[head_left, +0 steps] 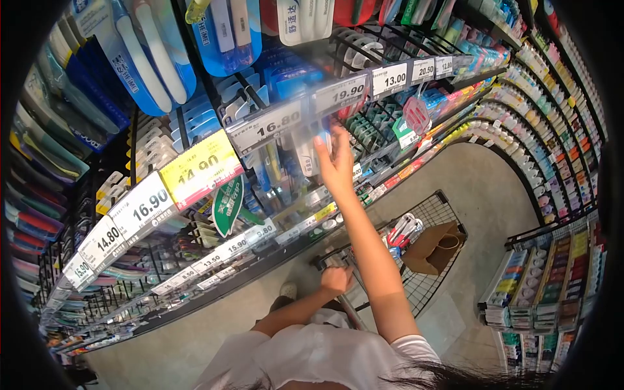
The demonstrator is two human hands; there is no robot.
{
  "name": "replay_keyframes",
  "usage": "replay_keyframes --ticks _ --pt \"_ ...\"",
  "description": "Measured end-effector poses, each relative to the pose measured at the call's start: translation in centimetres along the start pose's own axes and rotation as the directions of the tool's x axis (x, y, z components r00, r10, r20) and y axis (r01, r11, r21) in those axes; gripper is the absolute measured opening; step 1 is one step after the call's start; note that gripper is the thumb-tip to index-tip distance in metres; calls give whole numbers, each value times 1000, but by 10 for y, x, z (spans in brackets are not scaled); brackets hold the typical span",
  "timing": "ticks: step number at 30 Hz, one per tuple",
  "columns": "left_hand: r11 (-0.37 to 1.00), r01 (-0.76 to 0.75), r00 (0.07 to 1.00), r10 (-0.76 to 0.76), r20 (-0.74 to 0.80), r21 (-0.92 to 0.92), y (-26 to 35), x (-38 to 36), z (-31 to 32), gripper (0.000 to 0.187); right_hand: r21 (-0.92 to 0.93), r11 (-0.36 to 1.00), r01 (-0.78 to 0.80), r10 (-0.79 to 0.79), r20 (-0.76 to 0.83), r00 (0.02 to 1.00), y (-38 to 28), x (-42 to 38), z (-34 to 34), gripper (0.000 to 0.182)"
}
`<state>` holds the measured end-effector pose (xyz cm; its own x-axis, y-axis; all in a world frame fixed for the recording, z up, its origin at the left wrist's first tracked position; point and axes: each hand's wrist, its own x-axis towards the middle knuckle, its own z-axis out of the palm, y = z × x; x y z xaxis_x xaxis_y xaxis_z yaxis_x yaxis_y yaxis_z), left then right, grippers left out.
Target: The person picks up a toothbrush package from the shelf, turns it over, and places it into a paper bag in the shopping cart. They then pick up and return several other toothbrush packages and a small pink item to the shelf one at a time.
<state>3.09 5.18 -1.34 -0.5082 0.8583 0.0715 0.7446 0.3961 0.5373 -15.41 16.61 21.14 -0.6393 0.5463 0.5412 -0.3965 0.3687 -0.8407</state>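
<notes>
My right hand is raised to the shelf front, its fingers closed on a clear toothbrush pack with a pale label. The pack is blurred and overlaps the price strip near the 16.80 and 19.90 tags. Lower down, my left hand is wrapped round the handle of a shopping cart. Inside the cart lie a brown paper bag and a red-and-white packaged item whose kind I cannot make out.
Hanging toothbrush packs fill the racks on the left, with a yellow 14.90 tag and a green leaf-shaped sign on the shelf edge. Curved shelves of goods stand at the right. Grey floor shows between them.
</notes>
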Motion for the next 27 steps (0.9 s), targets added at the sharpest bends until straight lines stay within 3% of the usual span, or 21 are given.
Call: replay_keyframes --ticks 2,5,7,9,11,13,15,16,19,21,24,26,27 --pt "1000 -21 1000 21 -12 -17 0 -1 -4 21 -58 996 -74 74 7 997 2 -8 -2 40" --pt "999 -12 999 11 -43 -31 1 -2 -2 22 -491 839 235 -258 22 966 -6 -31 -19 40" --pt "1000 19 1000 -19 -25 -13 3 -4 0 22 -533 787 312 -312 93 945 -9 -64 -43 41" --pt "998 54 998 -54 28 27 6 -3 -6 22 -504 857 105 -94 48 994 12 -119 -73 37" --pt "996 79 992 -83 96 48 8 -2 -12 22 -511 844 -160 175 -19 984 37 -182 -106 27" --pt "992 98 984 -108 142 75 10 -1 -13 21 -620 765 -178 213 -18 977 65 -244 -148 10" --pt "987 117 977 -135 167 110 11 -1 -11 21 -738 589 -330 378 -109 919 92 -311 -189 8" --pt "983 131 962 -157 223 125 12 0 -11 22 -723 505 -472 573 -128 810 96 -331 -207 5" --pt "973 170 901 -218 375 158 18 -4 -9 26 -609 521 -598 566 -278 776 90 -327 -212 7" --pt "969 184 872 -238 427 165 21 -3 -11 28 -591 529 -609 609 -235 757 105 -337 -210 8" --pt "967 171 855 -241 460 189 25 -6 -16 29 -545 444 -711 764 -184 618 112 -342 -207 16" --pt "959 172 858 -259 444 227 23 -11 -9 29 -427 477 -769 800 -153 581 145 -367 -223 16" --pt "950 184 849 -283 447 252 23 -11 -8 29 -281 492 -824 831 -132 541 154 -375 -234 14"
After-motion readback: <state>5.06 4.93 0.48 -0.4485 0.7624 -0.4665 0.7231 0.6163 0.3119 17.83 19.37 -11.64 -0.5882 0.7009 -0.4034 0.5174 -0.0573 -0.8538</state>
